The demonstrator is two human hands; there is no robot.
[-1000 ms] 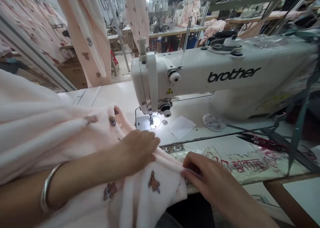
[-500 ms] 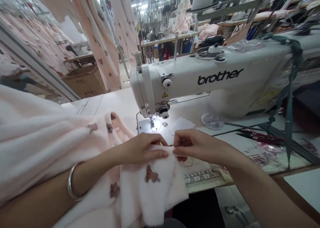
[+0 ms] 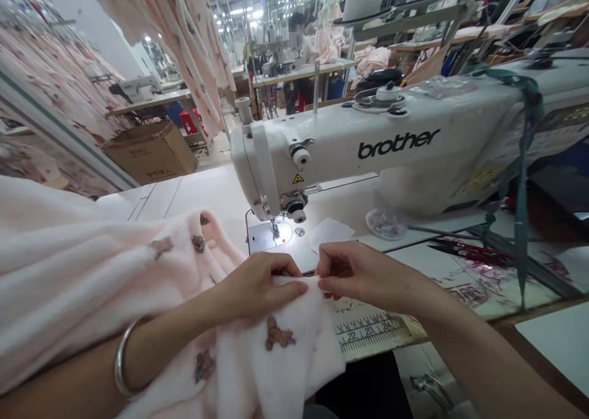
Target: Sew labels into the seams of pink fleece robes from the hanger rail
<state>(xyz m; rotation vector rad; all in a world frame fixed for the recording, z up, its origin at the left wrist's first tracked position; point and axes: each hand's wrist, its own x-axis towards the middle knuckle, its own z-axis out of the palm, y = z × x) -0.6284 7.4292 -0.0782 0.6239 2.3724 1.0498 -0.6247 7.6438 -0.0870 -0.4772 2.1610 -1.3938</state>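
Pale pink plush fabric (image 3: 239, 345) with brown bear prints drapes over the left of the table and hangs down its front edge. My left hand (image 3: 262, 284), a silver bangle on its wrist, is closed on the fabric's upper edge, thumb on top. Close beside it, my right hand (image 3: 345, 272) pinches the corner of that same edge between thumb and fingers. Both hands are just in front of the white sewing machine (image 3: 331, 143), nearer to me than its lit presser foot (image 3: 275, 229). The fabric is apart from the needle.
A white scrap (image 3: 331, 232) and a small clear dish (image 3: 386, 224) lie right of the needle plate. Farther right are dark scissors (image 3: 473, 250). A ruler strip (image 3: 370, 332) runs along the front edge. A cardboard box (image 3: 151, 152) stands behind, left, near hanging pink garments (image 3: 184, 45).
The view has shifted slightly, so the machine sits a little farther left. Both hands keep their hold on the fabric edge, nearly unmoved.
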